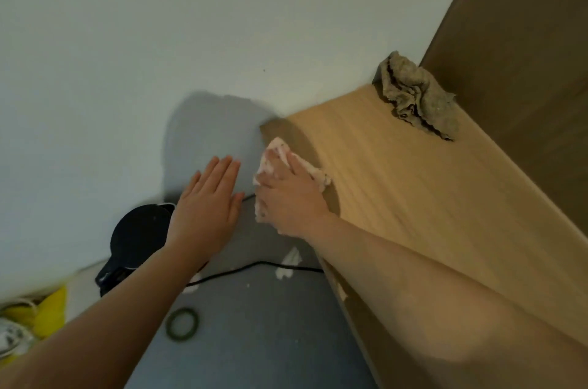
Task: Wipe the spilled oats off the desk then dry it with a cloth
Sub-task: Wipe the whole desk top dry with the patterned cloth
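Below the tabletop's (397, 182) left edge, a tape ring (183, 323), cable (254, 264) and black kettle (136, 236) crowd the floor. Your left hand (206, 197) hangs flat, grip wide, just off that edge, likely to catch oats. Your right hand's (289, 197) grip bunches a pink wipe (276, 150) at the far-left corner. The drying cloth (416, 96) lies crumpled at the far-right corner.

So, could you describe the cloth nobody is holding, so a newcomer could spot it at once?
Start at the pale wooden desk and follow it to its far end, where the white wall meets the brown panel. The cloth lies crumpled in that corner. It is grey-brown and untouched, unlike the pink wipe gripped by the right hand.
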Demonstrator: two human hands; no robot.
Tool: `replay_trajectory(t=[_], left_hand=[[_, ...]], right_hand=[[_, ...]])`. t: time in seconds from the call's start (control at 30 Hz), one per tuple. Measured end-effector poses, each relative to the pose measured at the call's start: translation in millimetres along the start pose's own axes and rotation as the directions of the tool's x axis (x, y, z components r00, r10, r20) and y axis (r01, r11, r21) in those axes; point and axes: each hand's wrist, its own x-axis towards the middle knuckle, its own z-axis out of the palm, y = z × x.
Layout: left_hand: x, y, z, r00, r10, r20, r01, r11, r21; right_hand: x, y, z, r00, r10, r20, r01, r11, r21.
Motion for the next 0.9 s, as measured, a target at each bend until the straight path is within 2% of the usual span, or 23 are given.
replay_trajectory(t=[0.03, 0.1, 0.17, 0.23, 0.33, 0.37, 0.43, 0.47, 0.5, 0.53, 0.57, 0.63, 0.67, 0.73, 0.77, 0.83, 0.9], left_hand=[[1.3, 2.4, -2.1, 1.0, -0.018, -0.02, 0.018, 0.999, -0.029], [5.2, 14.1, -5.3, 0.999, -0.025, -0.033, 0.023, 0.996, -0.083], [11.8, 30.6, -5.4, 1.0, -0.005, -0.02, 0.003, 0.992, -0.126], [17.4, 50.5, -2.2, 1.0, 0.023, 0.013, -0.02, 0.988, -0.152], [22.9, 83.1, 4.5, 0.993, 0.111, 0.041, -0.101, 0.976, -0.194], [24.1, 94.5, 7.2, 0.987, 0.156, 0.044, -0.144, 0.969, -0.199], [26.0, 116.3, 12.6, 0.97, 0.234, 0.057, -0.22, 0.957, -0.188], [27.3, 125.8, 16.5, 0.965, 0.252, 0.07, -0.235, 0.954, -0.185], [28.1, 134.5, 20.6, 0.966, 0.245, 0.086, -0.226, 0.956, -0.186], [28.5, 142.2, 24.6, 0.971, 0.218, 0.098, -0.197, 0.962, -0.191], [28.3, 148.7, 28.7, 0.979, 0.178, 0.101, -0.156, 0.968, -0.194], [27.9, 159.2, 34.4, 0.99, 0.088, 0.112, -0.065, 0.978, -0.197], [28.5, 162.7, 36.4, 0.991, 0.053, 0.121, -0.03, 0.982, -0.189], [27.9, 166.3, 40.0, 0.992, 0.027, 0.123, -0.011, 0.991, -0.134], [26.7, 167.1, 41.2, 0.993, 0.03, 0.117, -0.018, 0.995, -0.103], [24.8, 167.9, 43.4, 0.993, 0.04, 0.109, -0.034, 0.998, -0.057], [24.2, 168.3, 45.9, 0.993, 0.036, 0.11, -0.033, 0.999, -0.03]], right_hand=[[-10.7, -0.1, 1.9, 1.0, -0.021, -0.015, 0.021, 1.0, 0.015], [-33.1, 13.0, 0.0, 0.996, 0.052, -0.074, -0.046, 0.996, 0.075], [-61.4, 23.3, -12.2, 0.985, 0.174, 0.017, -0.175, 0.976, 0.132], [-103.6, 28.0, -13.8, 0.943, 0.313, 0.117, -0.321, 0.946, 0.056], [-159.3, 36.1, -26.3, 0.869, 0.469, 0.156, -0.474, 0.881, -0.004], [-166.5, 49.5, -29.5, 0.824, 0.537, 0.181, -0.546, 0.838, -0.003], [-168.4, 86.1, -39.2, 0.669, 0.708, 0.225, -0.73, 0.683, 0.024], [-168.3, 97.1, -42.5, 0.589, 0.772, 0.237, -0.8, 0.6, 0.033], [-166.8, 98.8, -44.6, 0.544, 0.805, 0.237, -0.833, 0.553, 0.035], [-167.4, 90.7, -39.6, 0.55, 0.803, 0.228, -0.829, 0.558, 0.037], [-169.5, 74.1, -33.2, 0.614, 0.763, 0.202, -0.784, 0.619, 0.045], [-181.4, 33.0, -20.5, 0.82, 0.559, 0.118, -0.565, 0.825, 0.02], [-188.2, 20.3, -22.1, 0.865, 0.491, 0.1, -0.497, 0.867, 0.039], [-195.3, 36.9, -26.1, 0.874, 0.478, 0.092, -0.481, 0.877, 0.013], [-198.6, 58.2, -24.9, 0.836, 0.541, 0.09, -0.543, 0.84, 0.0], [-205.2, 107.7, -29.0, 0.657, 0.737, 0.161, -0.751, 0.659, 0.044], [-206.9, 145.7, -35.4, 0.476, 0.862, 0.171, -0.879, 0.47, 0.078]])
